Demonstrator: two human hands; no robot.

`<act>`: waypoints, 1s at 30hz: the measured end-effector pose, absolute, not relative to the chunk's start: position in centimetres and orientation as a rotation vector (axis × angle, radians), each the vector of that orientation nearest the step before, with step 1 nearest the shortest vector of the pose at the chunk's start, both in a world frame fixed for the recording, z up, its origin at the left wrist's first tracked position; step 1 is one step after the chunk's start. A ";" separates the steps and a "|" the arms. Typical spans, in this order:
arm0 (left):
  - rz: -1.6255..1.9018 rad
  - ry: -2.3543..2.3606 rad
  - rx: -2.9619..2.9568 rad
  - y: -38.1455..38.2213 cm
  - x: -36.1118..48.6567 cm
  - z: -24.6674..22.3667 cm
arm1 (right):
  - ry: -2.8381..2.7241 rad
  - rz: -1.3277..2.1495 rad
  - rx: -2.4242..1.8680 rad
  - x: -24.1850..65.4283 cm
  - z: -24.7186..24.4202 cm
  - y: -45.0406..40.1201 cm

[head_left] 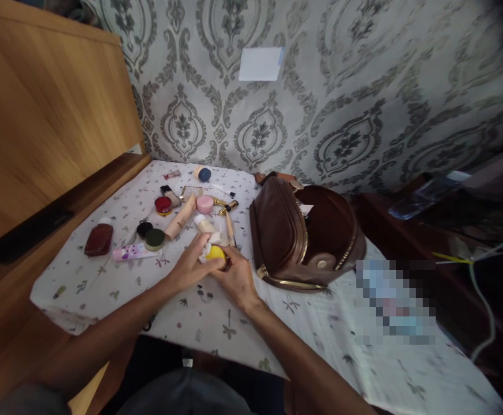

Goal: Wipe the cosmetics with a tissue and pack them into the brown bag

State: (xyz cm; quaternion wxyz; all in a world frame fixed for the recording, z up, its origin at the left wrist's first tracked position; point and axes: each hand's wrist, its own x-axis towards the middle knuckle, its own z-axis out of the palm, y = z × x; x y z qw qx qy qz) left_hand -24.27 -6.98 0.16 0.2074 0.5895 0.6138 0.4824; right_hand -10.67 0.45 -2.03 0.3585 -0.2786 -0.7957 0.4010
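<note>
**Fingers (198,245) Hide Part of Yellow Object (215,254)**

The left hand (193,262) and right hand (239,280) cover the sides of the yellow object, leaving its full shape unclear. Right of the fingers, the depths of a brown bag (277,227) sink into shadow; farther right, a pixelated patch (396,302) masks what lies there. Beyond the fingers, print on a beige tube (181,218) is too small to read.

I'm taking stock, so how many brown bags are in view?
1: the brown bag sits open on the printed cloth, right of the right hand. Others could be hidden in the dark at far right.
</note>
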 end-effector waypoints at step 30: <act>1.173 1.528 1.944 -4.9 -19.4 6.5 | -1.956 1.206 -0.528 1.1 11.1 2.8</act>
